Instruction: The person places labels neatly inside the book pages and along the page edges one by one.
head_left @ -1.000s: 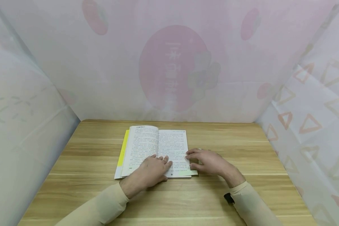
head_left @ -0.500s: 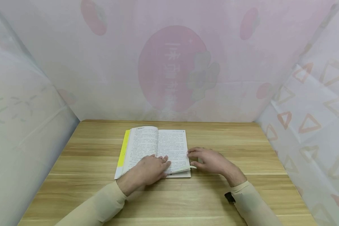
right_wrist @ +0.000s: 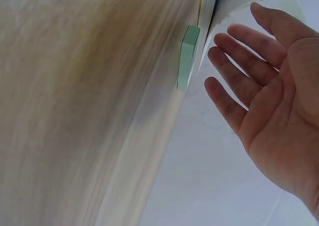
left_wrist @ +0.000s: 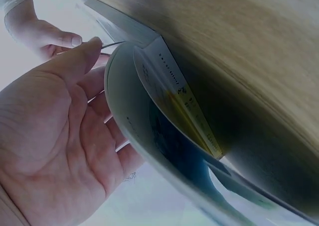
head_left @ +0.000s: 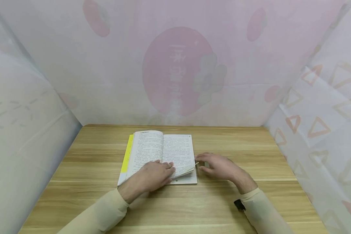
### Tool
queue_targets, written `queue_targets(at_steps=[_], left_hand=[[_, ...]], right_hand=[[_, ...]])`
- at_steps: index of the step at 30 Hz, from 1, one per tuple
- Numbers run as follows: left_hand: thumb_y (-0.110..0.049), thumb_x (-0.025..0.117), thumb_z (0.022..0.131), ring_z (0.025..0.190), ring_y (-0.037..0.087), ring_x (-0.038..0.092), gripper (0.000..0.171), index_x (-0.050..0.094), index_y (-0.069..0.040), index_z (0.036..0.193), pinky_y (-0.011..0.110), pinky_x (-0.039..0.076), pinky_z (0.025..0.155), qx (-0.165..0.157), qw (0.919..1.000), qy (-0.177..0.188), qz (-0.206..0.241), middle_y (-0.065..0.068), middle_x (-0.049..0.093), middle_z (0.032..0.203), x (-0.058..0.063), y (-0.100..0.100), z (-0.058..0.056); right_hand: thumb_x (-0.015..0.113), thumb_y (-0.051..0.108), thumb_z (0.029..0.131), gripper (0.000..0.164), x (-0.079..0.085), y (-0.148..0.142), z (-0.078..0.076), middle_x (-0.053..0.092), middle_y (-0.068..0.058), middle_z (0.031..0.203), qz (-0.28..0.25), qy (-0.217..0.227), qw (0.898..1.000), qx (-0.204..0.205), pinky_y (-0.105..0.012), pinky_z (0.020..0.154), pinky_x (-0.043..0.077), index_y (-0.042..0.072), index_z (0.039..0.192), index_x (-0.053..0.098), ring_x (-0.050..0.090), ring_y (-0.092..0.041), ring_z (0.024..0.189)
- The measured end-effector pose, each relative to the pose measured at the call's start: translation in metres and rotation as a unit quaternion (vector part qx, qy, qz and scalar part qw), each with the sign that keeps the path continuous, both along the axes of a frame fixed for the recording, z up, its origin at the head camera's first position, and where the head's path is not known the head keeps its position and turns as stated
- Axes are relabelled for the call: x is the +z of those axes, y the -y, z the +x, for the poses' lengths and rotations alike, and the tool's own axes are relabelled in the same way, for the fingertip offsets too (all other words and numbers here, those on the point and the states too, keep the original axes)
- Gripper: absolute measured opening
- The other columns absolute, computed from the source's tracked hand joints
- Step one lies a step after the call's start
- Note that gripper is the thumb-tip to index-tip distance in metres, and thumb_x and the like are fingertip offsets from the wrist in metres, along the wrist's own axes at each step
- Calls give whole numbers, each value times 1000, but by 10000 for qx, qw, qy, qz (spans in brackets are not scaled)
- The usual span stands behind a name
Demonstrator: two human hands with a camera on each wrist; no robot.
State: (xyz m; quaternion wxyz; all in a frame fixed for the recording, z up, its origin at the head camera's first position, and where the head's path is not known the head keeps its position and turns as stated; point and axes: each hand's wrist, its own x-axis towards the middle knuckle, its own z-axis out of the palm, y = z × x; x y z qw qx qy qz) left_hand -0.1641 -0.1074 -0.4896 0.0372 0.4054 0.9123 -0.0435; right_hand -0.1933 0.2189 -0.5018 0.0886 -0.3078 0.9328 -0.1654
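Observation:
An open book (head_left: 178,148) lies on the wooden table, with a yellow-and-white cover edge showing at its left. My left hand (head_left: 155,175) rests across the lower pages near the spine, fingers extended. The lower right corner of the right-hand pages curls upward, and a pale green paper strip (head_left: 190,169) shows along that raised corner. Just off the right page edge is my right hand (head_left: 217,166); the right wrist view has its fingers spread loosely, thumb (right_wrist: 279,24) apart from them. A small green sticky-note pad (right_wrist: 187,59) sits on the table beside the book, below this hand.
The wooden table (head_left: 105,201) extends around the book on all sides. Pale printed cloth walls (head_left: 175,71) enclose it at the back, left and right. A black object (head_left: 239,204) is at the right sleeve's cuff.
The lower right page corner with the green strip has risen from flat and curled upward. My left hand has shifted slightly left; the right hand stays almost in place.

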Motion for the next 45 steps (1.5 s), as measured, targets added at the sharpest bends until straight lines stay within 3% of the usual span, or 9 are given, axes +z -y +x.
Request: queue_targets(at_steps=[10, 12, 13, 16, 19, 20, 30, 35, 45], left_hand=[[-35, 72, 118, 144, 21, 78, 37, 78, -13, 147, 47, 64, 123, -133, 9990, -412, 98, 6, 81, 154, -2, 6, 2], [-35, 73, 117, 142, 22, 79, 36, 79, -13, 145, 46, 65, 121, -152, 9985, -490, 181, 6, 82, 152, -3, 8, 3], [-36, 71, 118, 140, 22, 80, 36, 79, -13, 145, 46, 66, 120, -207, 9977, -593, 264, 6, 83, 151, -9, 10, 1], [-37, 72, 117, 139, 23, 80, 39, 79, -12, 146, 46, 67, 118, -191, 9971, -659, 331, 6, 83, 151, -8, 12, 2], [-38, 71, 118, 142, 25, 79, 42, 78, -12, 150, 45, 66, 118, -99, 9976, -627, 276, 6, 81, 154, -6, 13, 3], [-37, 73, 117, 144, 26, 78, 44, 77, -11, 152, 45, 65, 120, -24, 9983, -537, 210, 7, 81, 155, 0, 12, 5], [-45, 71, 117, 153, 28, 73, 52, 75, -11, 157, 47, 61, 127, -8, 9993, -348, 119, 8, 76, 162, -2, 20, 4], [-45, 74, 116, 154, 31, 72, 54, 74, -9, 157, 50, 62, 125, 239, 9992, -159, 278, 11, 73, 166, 0, 31, 2], [-34, 74, 117, 160, 40, 67, 58, 67, 1, 162, 58, 58, 129, 559, 9955, 25, 766, 20, 66, 172, 20, 54, -9]], right_hand=[[72, 25, 119, 50, 2, 1, 3, 72, -17, 165, -272, 206, 9994, -17, -62, 133, 54, 4, 164, 67, 68, -41, 157], [72, 25, 119, 51, 1, 3, 2, 72, -17, 165, -302, 178, 9994, 40, -61, 132, 55, 3, 165, 66, 69, -41, 156], [72, 25, 119, 52, 1, 4, 2, 72, -18, 165, -325, 148, 9993, 70, -61, 132, 55, 3, 165, 65, 69, -41, 156], [71, 24, 119, 53, 1, 7, 1, 71, -19, 166, -404, 87, 9991, 88, -61, 132, 55, 3, 167, 64, 68, -42, 156], [71, 22, 119, 54, 3, 10, 2, 68, -20, 170, -501, 29, 9987, 51, -62, 133, 54, 4, 169, 61, 66, -43, 158], [71, 22, 119, 55, 3, 11, 2, 66, -20, 171, -530, 34, 9986, 24, -62, 134, 53, 5, 171, 60, 65, -43, 160], [72, 22, 118, 72, 4, 23, 3, 51, -20, 184, -962, -48, 9953, 111, -61, 140, 45, 3, 181, 42, 54, -41, 170], [71, 23, 119, 79, 4, 29, 4, 39, -20, 190, -1068, 19, 9942, 144, -62, 142, 40, 1, 184, 31, 45, -41, 175], [69, 19, 119, 86, 8, 44, 9, 25, -14, 196, -1208, 263, 9900, 683, -60, 145, 37, 10, 188, 20, 35, -36, 181]])
